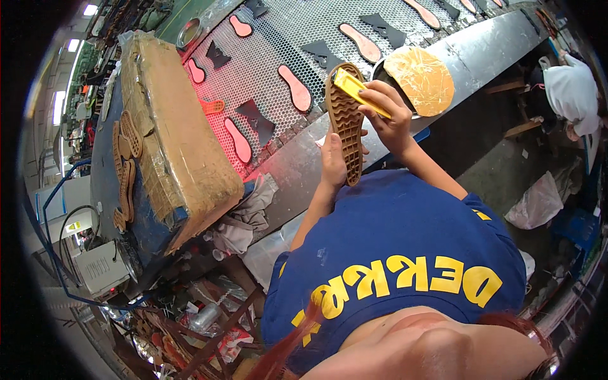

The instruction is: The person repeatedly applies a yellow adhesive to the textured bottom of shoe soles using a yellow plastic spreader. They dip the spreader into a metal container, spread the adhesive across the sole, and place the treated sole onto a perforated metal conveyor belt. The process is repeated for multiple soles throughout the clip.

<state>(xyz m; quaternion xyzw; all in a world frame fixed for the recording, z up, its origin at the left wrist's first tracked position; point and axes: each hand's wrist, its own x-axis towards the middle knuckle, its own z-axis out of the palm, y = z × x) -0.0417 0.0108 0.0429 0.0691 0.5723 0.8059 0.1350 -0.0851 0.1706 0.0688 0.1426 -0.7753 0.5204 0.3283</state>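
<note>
A brown shoe sole [345,130] with a wavy, gridded inner side stands roughly upright in front of my chest. My left hand [334,161] is closed around its lower part, thumb on the near edge. In my right hand [389,117] is a flat yellow tool [354,90] with a dark end, which lies across the upper end of the sole. Its exact kind I cannot make out. Beside my right hand sits a round container with a worn orange-yellow lid or board [421,79] on it.
Pink sole pieces [295,87] and black cut pieces [256,120] lie on a mesh conveyor [253,69] beyond a metal ledge [478,54]. At left, a taped cardboard box [187,145] stands near more brown soles [125,171]. Grey cloth [256,202] hangs by its corner. Another person [570,92] is at far right.
</note>
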